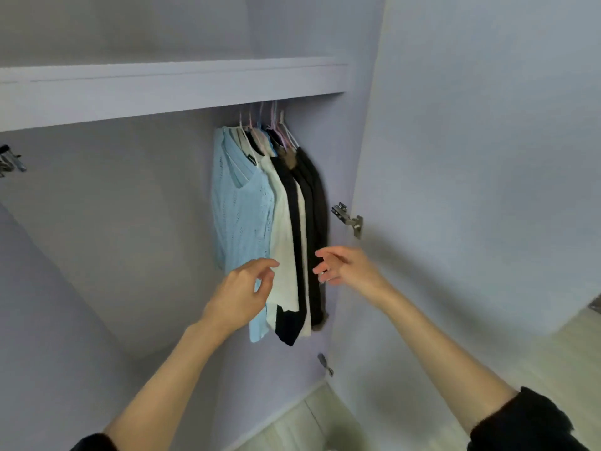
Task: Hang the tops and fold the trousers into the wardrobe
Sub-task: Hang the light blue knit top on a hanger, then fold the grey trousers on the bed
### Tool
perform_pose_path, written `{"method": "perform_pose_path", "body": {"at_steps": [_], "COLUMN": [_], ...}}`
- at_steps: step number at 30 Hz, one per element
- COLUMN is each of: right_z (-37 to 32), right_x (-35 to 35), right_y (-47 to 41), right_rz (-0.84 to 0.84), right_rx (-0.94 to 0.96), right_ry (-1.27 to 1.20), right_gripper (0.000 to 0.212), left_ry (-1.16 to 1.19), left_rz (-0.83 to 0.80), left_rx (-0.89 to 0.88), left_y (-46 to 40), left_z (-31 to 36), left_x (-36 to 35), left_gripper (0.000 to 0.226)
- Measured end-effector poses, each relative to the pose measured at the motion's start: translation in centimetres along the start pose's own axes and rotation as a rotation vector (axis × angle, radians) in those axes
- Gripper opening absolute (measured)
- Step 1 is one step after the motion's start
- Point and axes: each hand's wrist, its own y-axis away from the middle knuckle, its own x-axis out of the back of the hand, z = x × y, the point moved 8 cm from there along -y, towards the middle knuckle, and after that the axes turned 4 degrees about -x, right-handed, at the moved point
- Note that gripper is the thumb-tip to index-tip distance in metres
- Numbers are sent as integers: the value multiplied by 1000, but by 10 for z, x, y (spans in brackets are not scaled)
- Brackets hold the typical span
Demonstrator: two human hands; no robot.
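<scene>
Tops hung, both my hands free at the row.

My left hand (242, 289) and right hand (341, 265) hover loose-fingered, holding nothing, in front of the hanging tops (270, 222) under the shelf (162, 92); no trousers in view, so I judge folding comes next, starting by fetching them.

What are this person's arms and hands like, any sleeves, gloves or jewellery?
Both forearms are bare, with dark, nearly black sleeves pushed up towards the elbows: the right sleeve shows as a bunched cuff, the left sleeve only as a sliver at the picture's edge. The left hand and right hand wear no gloves. No watch or bracelet shows; rings are too blurred to tell.
</scene>
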Motion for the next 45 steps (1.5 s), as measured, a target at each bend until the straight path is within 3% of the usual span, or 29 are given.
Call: {"method": "perform_pose_path", "body": {"at_steps": [9,20,26,34,41,45], "right_z": [132,273,347,420,477,525], "right_x": [66,234,315,385,463,529], "right_y": [176,425,559,685,761,796], "right_rz": [165,684,918,1192,1310,1213], "right_rx": [-292,-499,-602,-743,-997,-1264], "right_ry": [-73,-291,-411,-494,-157,215], "right_gripper": [16,27,25,22,29,41], "left_ry": [182,184,245,212,170,140], "left_rz": [-474,-863,-1043,-1259,-1383,-1479], "left_rx": [-274,-731,-808,-928,-1088,-1193], "left_y": [62,153,220,275,303,319], "left_z": [124,377,500,614,702,764], "left_x": [-149,-338,-450,-549,-657,-734], "left_gripper": [28,27,27,29,32,41]}}
